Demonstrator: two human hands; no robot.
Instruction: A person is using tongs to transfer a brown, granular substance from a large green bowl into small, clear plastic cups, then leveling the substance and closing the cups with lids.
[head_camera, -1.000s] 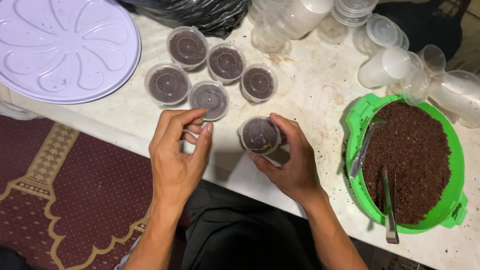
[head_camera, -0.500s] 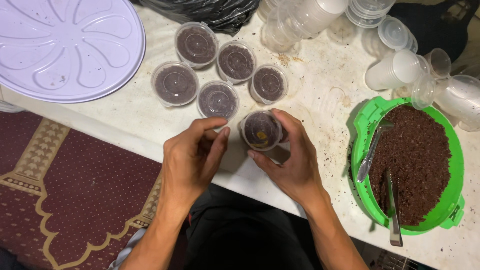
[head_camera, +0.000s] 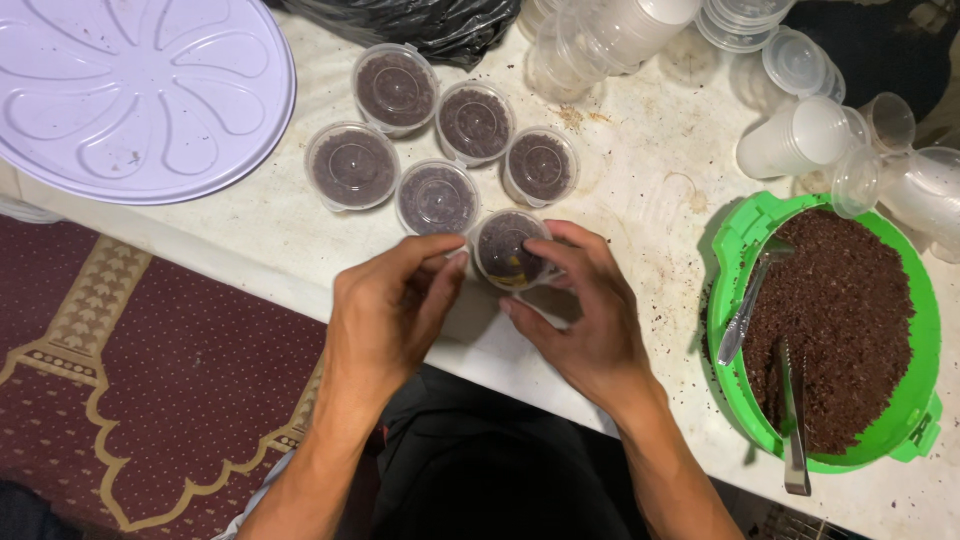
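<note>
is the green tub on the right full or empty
Full, or nearly. Dark brown crumbly material fills the green tub almost to its rim, and two metal utensils lie on top of it.

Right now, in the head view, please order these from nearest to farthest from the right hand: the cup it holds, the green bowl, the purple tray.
1. The cup, filled with dark soil, held in the right hand at the table edge.
2. The green bowl, to that hand's right.
3. The purple tray, far upper left.
</note>
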